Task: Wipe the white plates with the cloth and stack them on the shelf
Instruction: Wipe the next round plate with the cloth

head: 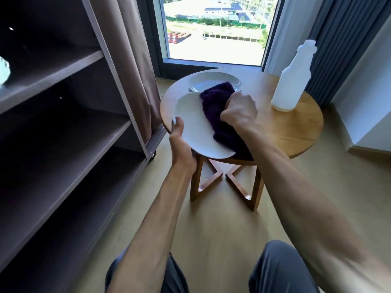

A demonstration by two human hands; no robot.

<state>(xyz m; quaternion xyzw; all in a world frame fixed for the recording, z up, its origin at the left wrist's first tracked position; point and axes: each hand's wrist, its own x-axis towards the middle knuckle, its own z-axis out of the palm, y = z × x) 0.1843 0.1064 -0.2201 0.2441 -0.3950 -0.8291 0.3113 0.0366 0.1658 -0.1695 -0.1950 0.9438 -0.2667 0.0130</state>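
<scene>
Held plate (191, 121): white, round and glossy, it was tilted above the near left edge of the worktop (296, 132), lifted clear of it.
Cloth (218, 111): dark purple and bunched, it was pressed onto the right half of the held plate, with one end hanging off the near rim.
Right hand (239, 111): fingers were curled tight around the cloth, knuckles up.
Left hand (179, 134): it gripped the plate's near left rim, thumb on top; the fingers underneath were hidden.
Doing it well: I judged that firm, overlapping strokes out to the rim were needed, with the left hand bracing against the push and turning the plate to bring the bare left half under the cloth.
Second plate (213, 82): also white, it lay flat near the far edge of the worktop, just behind the cloth.
Bottle (294, 79): translucent white, it stood upright at the right edge.
Shelf (63, 132): a dark open unit stood left of the worktop; no stacked plates were clearly visible on it.
</scene>
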